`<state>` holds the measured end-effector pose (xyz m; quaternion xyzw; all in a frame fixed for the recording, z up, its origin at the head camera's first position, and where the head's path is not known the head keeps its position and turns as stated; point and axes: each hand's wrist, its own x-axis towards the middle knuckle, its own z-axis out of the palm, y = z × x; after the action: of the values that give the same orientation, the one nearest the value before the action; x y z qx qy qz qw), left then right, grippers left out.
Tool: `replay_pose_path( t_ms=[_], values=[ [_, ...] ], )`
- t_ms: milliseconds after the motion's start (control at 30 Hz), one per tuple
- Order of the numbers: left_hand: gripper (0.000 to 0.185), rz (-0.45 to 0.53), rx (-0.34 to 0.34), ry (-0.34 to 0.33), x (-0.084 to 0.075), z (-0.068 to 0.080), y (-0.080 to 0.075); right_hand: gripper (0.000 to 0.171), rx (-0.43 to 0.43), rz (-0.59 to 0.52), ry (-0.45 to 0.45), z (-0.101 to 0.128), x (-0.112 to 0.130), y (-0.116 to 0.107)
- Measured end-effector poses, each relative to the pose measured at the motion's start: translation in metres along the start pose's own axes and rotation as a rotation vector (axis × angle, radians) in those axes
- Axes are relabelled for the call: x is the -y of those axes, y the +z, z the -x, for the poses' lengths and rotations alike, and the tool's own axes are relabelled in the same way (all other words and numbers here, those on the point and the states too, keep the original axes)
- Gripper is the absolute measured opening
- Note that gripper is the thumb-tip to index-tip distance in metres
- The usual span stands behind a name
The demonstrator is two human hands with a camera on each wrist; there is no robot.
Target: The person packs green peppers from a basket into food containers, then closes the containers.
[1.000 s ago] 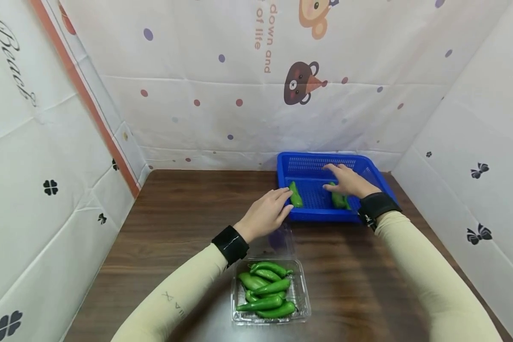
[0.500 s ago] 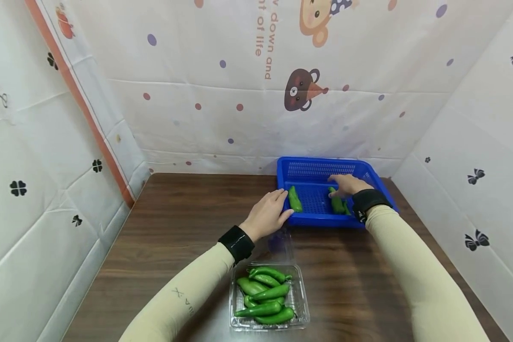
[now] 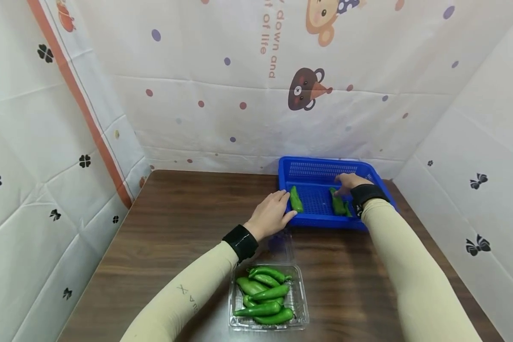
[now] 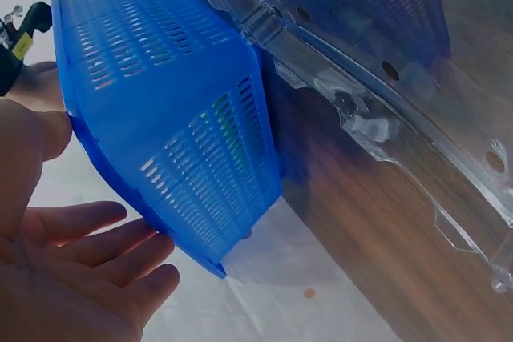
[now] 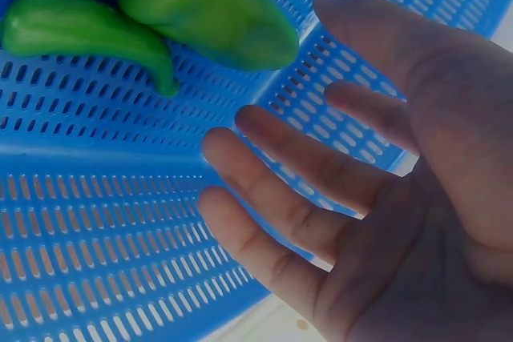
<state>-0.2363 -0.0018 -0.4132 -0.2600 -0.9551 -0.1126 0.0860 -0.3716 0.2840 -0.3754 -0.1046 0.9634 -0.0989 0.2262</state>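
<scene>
A blue slotted basket (image 3: 325, 220) stands at the back right. My left hand (image 3: 268, 216) rests its fingers on the basket's left rim, thumb apart, as the left wrist view also shows. Inside the basket, a green pepper (image 3: 296, 199) lies by the left wall. Toward the right lie a broad green pepper (image 5: 212, 10) and a slimmer curved one (image 5: 84, 30). Over these two reaches my right hand (image 3: 351, 183); in the right wrist view its fingers are spread, with a gap to both peppers and nothing held.
In front stands a clear plastic box (image 3: 300, 304) holding several green peppers (image 3: 262, 295). Its transparent lid (image 4: 393, 78) is folded back toward the basket. Brown wood-grain tabletop (image 3: 188, 209) spreads around them, with patterned white sheets behind and at the sides.
My right hand has come down and drawn nearer the two peppers on the basket's right. The left hand stays at the rim. The head view has shifted slightly.
</scene>
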Motion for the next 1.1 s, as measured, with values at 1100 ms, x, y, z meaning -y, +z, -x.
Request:
replay_pose_path(
  t_ms=[1100],
  values=[
    [0.061, -0.041, 0.007, 0.01, 0.009, 0.005, 0.002, 0.071, 0.02, 0.062, 0.031, 0.009, 0.026, 0.013]
  ],
)
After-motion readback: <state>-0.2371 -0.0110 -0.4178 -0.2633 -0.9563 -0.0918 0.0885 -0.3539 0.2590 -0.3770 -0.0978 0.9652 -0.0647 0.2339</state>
